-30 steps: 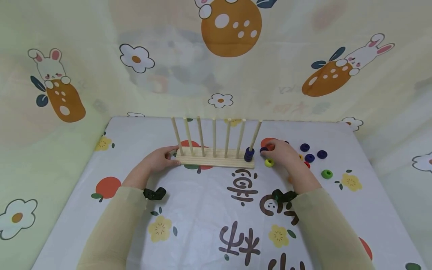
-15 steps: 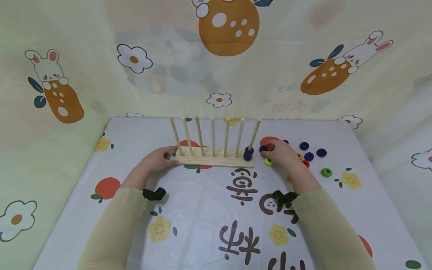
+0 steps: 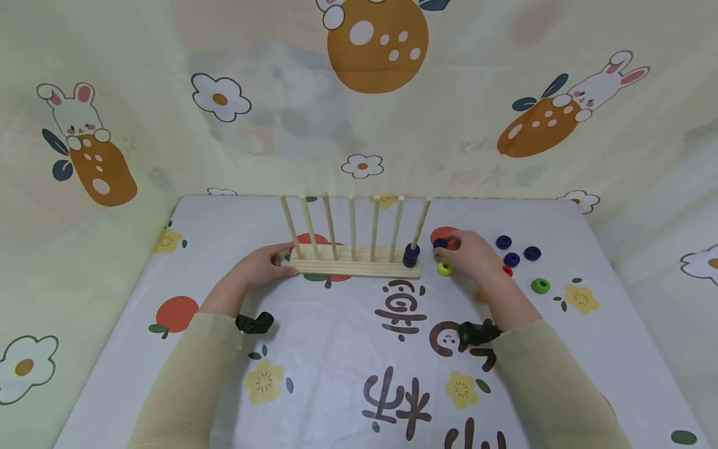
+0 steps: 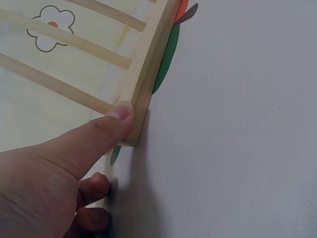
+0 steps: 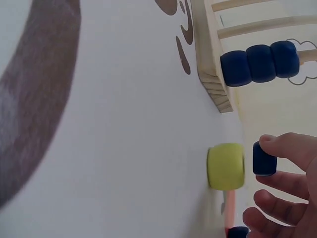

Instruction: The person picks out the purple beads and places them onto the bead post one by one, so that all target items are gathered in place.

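With its thumb on the end of the wooden peg rack [image 3: 348, 268], the left hand [image 3: 259, 269] grips the base at its left side. In the left wrist view the thumb [image 4: 116, 116] presses the base's corner. Upright pegs line the rack. Three dark blue beads [image 5: 260, 63] are stacked on the rightmost peg. The right hand [image 3: 475, 259] pinches another blue bead [image 5: 264, 159] between thumb and a finger, right of the rack and apart from it. Just below it in the head view sits a yellow-green bead [image 3: 445, 268].
To the right of the right hand lie loose blue beads [image 3: 511, 259], a green bead [image 3: 541, 285] and a red bead [image 3: 507, 271]. An orange bead [image 3: 481, 296] is partly hidden by the right wrist. A printed cloth [image 3: 325, 349] covers the table; a curtain [image 3: 280, 50] stands behind.
The right hand has raised the pinched blue bead slightly. The left hand keeps its grip on the rack, which stays in place. The head view has shifted a little.
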The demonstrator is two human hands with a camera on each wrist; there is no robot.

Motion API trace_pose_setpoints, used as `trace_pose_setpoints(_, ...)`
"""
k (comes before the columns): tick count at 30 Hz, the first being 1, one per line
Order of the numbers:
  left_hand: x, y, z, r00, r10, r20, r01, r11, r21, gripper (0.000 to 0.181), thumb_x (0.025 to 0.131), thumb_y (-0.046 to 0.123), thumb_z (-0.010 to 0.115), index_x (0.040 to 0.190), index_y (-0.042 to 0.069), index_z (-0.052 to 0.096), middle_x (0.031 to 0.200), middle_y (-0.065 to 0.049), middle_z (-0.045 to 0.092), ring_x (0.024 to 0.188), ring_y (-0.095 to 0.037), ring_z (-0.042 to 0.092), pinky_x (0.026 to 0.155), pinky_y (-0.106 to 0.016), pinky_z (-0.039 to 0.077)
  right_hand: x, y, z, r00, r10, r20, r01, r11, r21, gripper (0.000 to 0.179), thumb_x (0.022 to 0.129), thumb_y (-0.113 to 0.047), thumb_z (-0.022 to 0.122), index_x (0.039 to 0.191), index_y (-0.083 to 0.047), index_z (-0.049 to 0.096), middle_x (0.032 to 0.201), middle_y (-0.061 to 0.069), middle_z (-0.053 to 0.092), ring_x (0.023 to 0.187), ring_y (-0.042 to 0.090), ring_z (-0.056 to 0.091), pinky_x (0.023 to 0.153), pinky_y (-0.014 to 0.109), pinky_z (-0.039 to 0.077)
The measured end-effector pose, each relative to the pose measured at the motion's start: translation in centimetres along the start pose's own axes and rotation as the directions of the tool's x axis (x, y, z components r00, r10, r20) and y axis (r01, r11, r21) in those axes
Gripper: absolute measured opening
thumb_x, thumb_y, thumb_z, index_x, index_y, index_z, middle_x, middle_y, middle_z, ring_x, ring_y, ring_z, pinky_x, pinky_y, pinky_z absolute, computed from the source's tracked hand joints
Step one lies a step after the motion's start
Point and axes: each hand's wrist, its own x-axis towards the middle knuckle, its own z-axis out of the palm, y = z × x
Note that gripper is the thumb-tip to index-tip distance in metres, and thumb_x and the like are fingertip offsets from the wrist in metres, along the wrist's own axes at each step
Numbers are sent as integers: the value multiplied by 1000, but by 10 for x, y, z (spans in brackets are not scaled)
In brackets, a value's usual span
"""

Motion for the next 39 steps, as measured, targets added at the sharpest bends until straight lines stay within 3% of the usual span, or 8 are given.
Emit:
trace_pose_setpoints(6, 1, 2, 1, 1000, 5, 2, -5, 1000, 3, 75, 88, 40, 75, 153, 23, 40, 92, -8, 48, 84, -23, 45, 70, -36, 35, -11, -1, -11, 999, -7, -37, 6, 1000, -21, 62, 95, -47, 62, 138, -4, 54, 132, 25, 53, 115, 41, 50, 94, 55, 43)
trace_pose_setpoints(17, 3, -3, 0, 1000, 9, 6, -9, 1000, 6, 76, 88, 42, 74, 153, 24, 40, 92, -8, 48, 84, -23, 45, 70, -36, 35, -28, -6, -25, 992, -55, -110, 53, 998, -25, 61, 92, -53, 64, 131, -6, 59, 109, 15, 60, 95, 32, 52, 76, 43, 45)
trace_pose_setpoints(39, 2, -3, 0, 1000, 2, 6, -2, 1000, -3, 77, 87, 43, 75, 153, 25, 40, 92, -8, 47, 84, -23, 45, 70, -36, 34, -61, -39, -52, 951, -192, -243, 181, 981, -67, 58, 93, -55, 61, 124, -6, 64, 99, 12, 60, 90, 30, 52, 76, 45, 45)
